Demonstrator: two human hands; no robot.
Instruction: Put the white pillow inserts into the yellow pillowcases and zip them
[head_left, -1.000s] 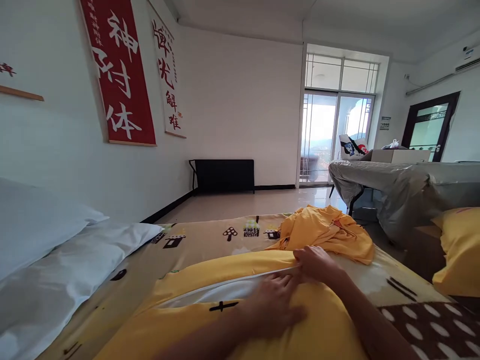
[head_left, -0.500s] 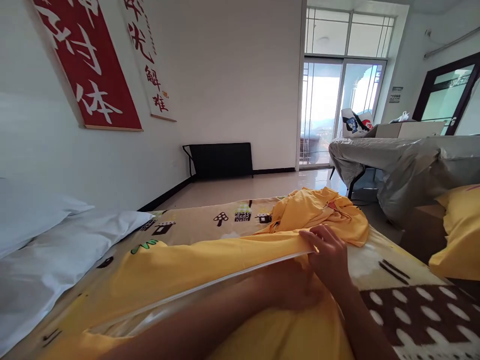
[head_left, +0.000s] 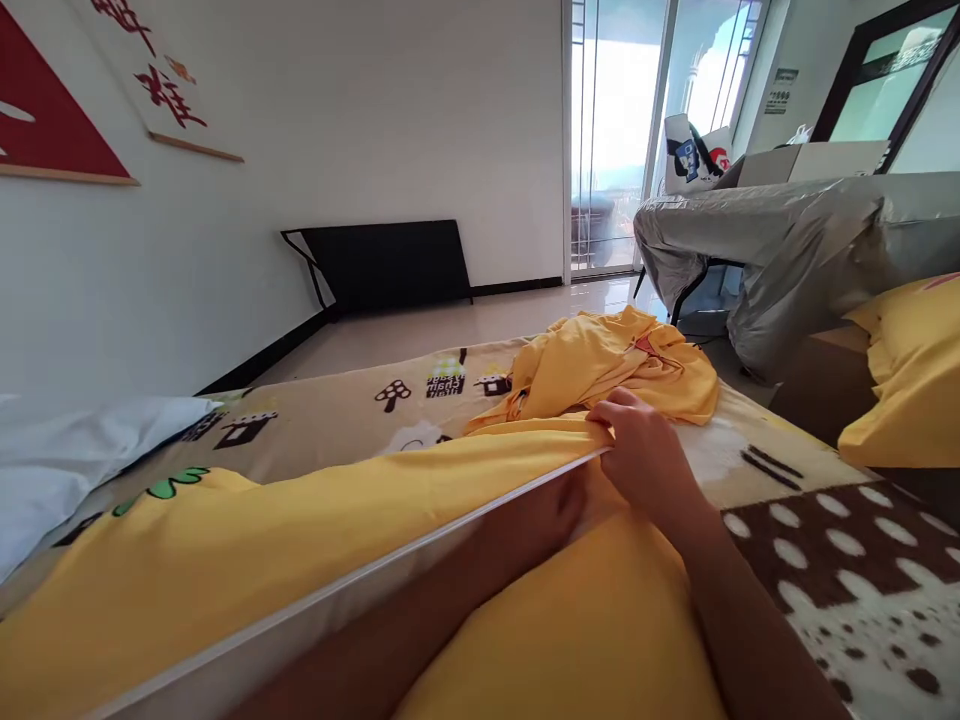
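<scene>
A yellow fabric cover [head_left: 322, 510] lies spread across the bed, its long opening edged with a white zipper-like strip [head_left: 375, 558]. At the right end of that opening my right hand [head_left: 637, 460] pinches the edge between thumb and fingers and holds it up. My left hand [head_left: 559, 505] reaches inside the opening from below. Its fingers are in shadow and mostly hidden by the cloth, so their grip does not show. More of the yellow fabric bulges between my forearms. A crumpled yellow cloth [head_left: 615, 360] rests just beyond my right hand.
The bed has a beige and brown patterned blanket [head_left: 337, 425]. White pillows [head_left: 97, 440] are at the left, and a yellow cushion-like bundle [head_left: 907, 370] is at the right. Behind stand a plastic-covered table [head_left: 795, 230] and a black folded panel [head_left: 390, 265] against the wall.
The view has tilted down and shifted. My left hand sits deeper under the upper edge of the opening. My right hand keeps its pinch on the edge, and the opening looks straighter.
</scene>
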